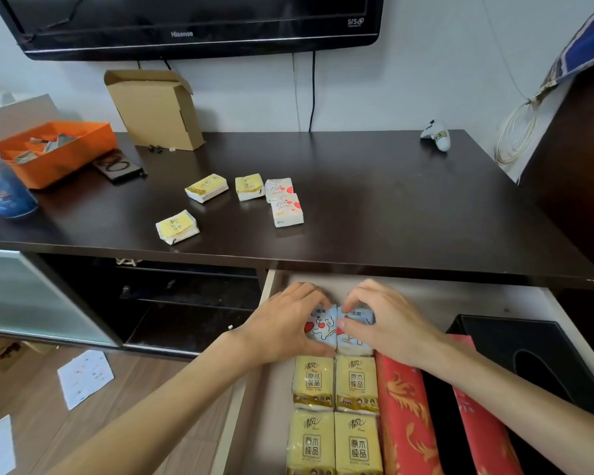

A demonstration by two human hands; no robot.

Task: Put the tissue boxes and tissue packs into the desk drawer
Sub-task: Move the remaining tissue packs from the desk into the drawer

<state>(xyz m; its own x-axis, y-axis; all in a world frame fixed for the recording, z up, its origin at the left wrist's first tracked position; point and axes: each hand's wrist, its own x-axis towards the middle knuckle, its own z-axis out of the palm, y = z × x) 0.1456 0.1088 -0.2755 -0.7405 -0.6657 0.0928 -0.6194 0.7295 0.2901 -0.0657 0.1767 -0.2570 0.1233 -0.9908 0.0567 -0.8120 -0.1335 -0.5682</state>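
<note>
Blue packs (338, 329) sit in the drawer (426, 296); the left hand (285, 323) and the right hand (388, 323) each grasp one. Better to press both flat against the yellow packs (335, 383)

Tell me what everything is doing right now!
Drawer: pulled open.
Left hand: gripping the left blue pack in the drawer.
Right hand: gripping the right blue pack beside it.
Yellow packs in drawer: four, lying flat in rows.
Packs on desk: five, still waiting.
Cardboard box: flaps open, leaning on the wall.
Television: off.
</note>
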